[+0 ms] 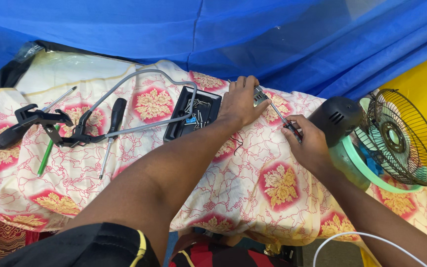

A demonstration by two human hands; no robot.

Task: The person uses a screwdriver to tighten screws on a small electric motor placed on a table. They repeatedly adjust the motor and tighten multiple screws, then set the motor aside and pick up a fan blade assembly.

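Observation:
My left hand (pixel 239 101) rests on the patterned cloth (pixel 253 183) and pins down a small grey metal part (pixel 259 96) with its fingers. My right hand (pixel 308 141) grips the dark handle of a thin screwdriver (pixel 278 113), whose shaft slants up-left with the tip at the metal part. Just left of my left hand lies a black tray (pixel 180 120) with several screws and a small blue piece inside.
A small fan (pixel 386 141) with a black motor housing, green body and dark wire guard lies at the right. A hacksaw (pixel 124 96), a black-handled screwdriver (pixel 113 126), a green pencil (pixel 46 154) and a black clamp tool (pixel 23 123) lie at the left. Blue netting hangs behind.

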